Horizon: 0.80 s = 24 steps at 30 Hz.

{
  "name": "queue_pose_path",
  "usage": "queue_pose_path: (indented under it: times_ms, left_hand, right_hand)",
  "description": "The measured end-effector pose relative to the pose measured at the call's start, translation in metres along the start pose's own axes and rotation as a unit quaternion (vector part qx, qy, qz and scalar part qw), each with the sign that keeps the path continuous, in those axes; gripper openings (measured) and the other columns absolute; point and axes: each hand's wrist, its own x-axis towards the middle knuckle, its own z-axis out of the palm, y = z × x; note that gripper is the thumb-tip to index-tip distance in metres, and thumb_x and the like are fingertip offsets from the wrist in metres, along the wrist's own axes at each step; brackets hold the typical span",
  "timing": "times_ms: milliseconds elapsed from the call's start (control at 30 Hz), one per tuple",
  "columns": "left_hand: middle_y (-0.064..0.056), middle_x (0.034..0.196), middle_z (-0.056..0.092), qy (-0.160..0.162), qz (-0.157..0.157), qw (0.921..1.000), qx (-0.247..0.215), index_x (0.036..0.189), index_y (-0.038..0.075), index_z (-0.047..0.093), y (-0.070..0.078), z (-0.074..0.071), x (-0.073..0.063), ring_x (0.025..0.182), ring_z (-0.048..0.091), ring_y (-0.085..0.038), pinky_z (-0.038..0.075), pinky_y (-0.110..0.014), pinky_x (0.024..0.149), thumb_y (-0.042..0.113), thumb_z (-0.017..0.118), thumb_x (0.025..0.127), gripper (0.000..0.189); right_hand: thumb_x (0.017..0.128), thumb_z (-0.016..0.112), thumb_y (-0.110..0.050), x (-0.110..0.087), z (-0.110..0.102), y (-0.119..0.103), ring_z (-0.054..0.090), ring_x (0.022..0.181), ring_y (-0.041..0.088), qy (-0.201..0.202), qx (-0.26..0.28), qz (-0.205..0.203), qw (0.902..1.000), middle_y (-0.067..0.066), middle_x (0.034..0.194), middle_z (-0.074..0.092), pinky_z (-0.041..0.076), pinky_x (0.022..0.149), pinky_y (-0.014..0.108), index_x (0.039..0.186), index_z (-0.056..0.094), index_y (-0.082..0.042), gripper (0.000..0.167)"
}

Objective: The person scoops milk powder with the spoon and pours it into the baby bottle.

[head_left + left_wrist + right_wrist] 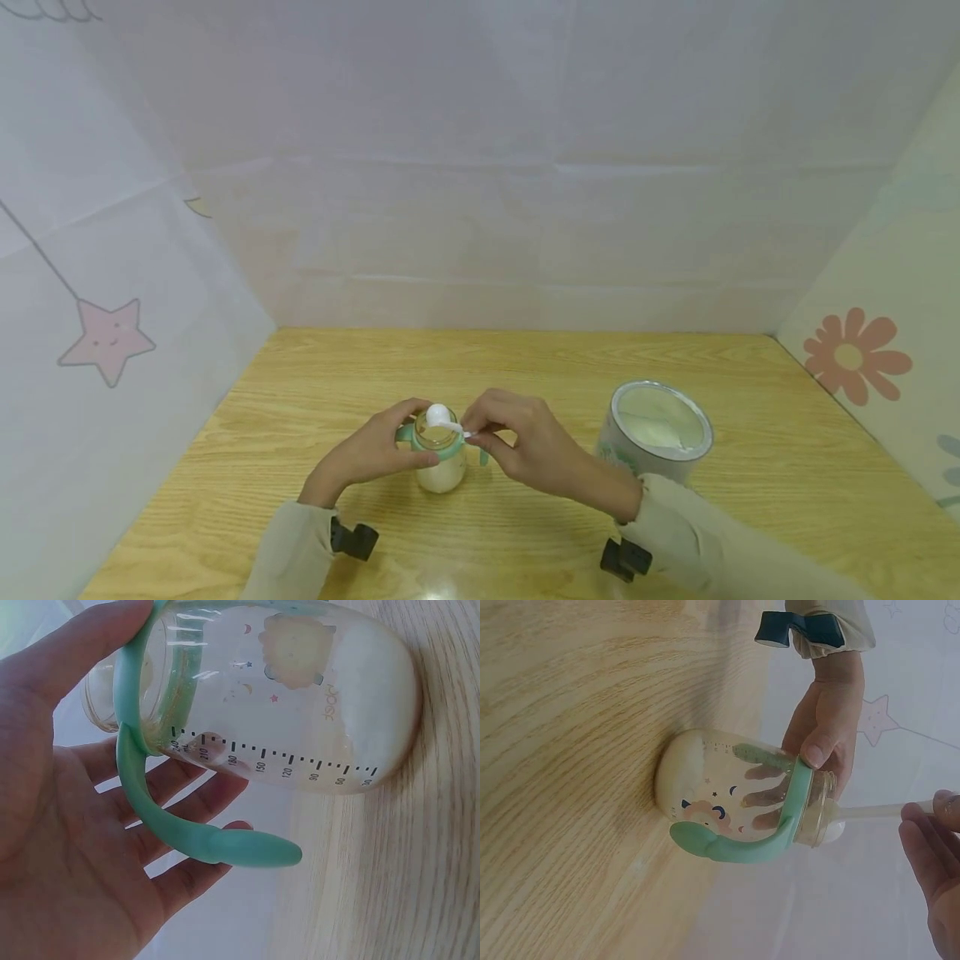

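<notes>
A clear baby bottle (441,477) with a green two-handled collar (132,682) stands upright on the table, white powder (379,701) lying in its base. My left hand (378,448) holds it around the neck, the thumb on the collar and the fingers on the far side. Between thumb and fingers, my right hand (528,437) pinches the handle of a white scoop (438,414). The scoop's bowl is over the bottle's open mouth, its rounded underside facing up in the head view. From the right wrist view, the scoop handle (874,812) extends from the bottle mouth to my fingertips.
To the right, a large can (652,433) stands on the wooden table (360,367), with a partly see-through cover or pale contents inside its silver rim. My right forearm passes close in front of it. Printed cloth walls (480,208) border the table.
</notes>
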Motion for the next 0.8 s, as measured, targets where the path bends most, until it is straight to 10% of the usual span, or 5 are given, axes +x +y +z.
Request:
queue_pose_path:
  times_ms: [567,800]
  left_hand:
    - [-0.01,0.123,0.057,0.0,0.005,1.0,0.0,0.136,0.006,0.043,-0.002,0.0,0.001,0.117,0.053,-0.035,0.048,-0.054,0.092,0.034,0.071,0.086,0.063]
    - [-0.011,0.124,0.057,-0.002,0.006,1.0,-0.005,0.137,0.006,0.042,-0.002,0.001,0.001,0.117,0.053,-0.036,0.047,-0.055,0.092,0.033,0.07,0.087,0.064]
  right_hand:
    - [0.076,0.073,0.008,-0.009,0.0,-0.003,0.066,0.078,0.013,-0.013,-0.049,-0.054,0.9973,0.007,0.09,0.067,0.052,0.071,0.011,0.083,0.063,-0.005,0.018]
    - [0.092,0.06,-0.007,-0.012,0.001,-0.002,0.065,0.076,0.011,-0.012,-0.049,-0.07,0.9963,0.006,0.091,0.066,0.05,0.071,0.009,0.085,0.063,-0.006,0.008]
